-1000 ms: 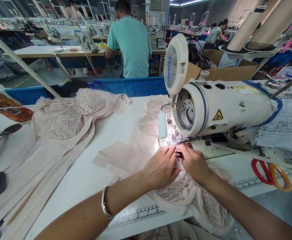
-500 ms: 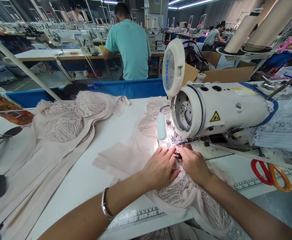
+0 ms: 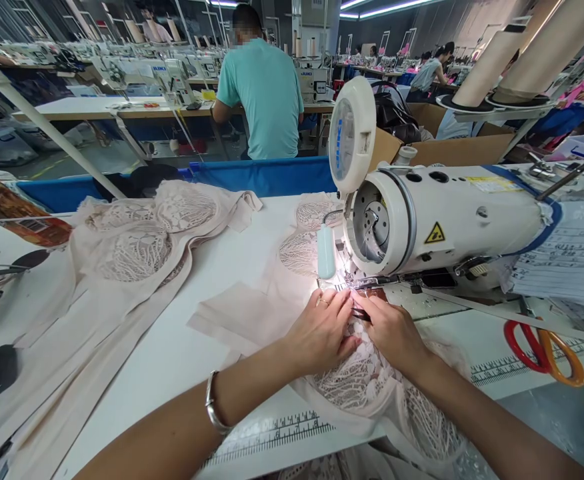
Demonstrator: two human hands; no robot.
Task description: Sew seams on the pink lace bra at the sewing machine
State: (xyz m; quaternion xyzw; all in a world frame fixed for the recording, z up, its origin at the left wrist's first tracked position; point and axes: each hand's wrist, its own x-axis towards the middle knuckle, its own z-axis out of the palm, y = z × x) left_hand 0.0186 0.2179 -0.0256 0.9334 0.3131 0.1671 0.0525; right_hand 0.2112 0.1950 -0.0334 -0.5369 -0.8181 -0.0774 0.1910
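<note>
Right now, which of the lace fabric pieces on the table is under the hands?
The lace piece at the table's near edge, by the sewing machine. Left hand and right hand press on it; the lace pile lies untouched, far left.

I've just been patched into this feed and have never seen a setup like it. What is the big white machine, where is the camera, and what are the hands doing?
The camera sits on the worker's head, looking forward and down, so the two arms reaching in from below are their own. The white machine is an industrial sewing machine, with a small lamp lighting the needle area. The left hand and right hand lie flat, side by side, on a piece of pale pink lace fabric, pressing it at the needle. A small dark thing shows between the fingertips; I cannot tell what it is. On the white table lies a pile of similar lace pieces at left, and red and orange scissors at right. Other people work behind.
</note>
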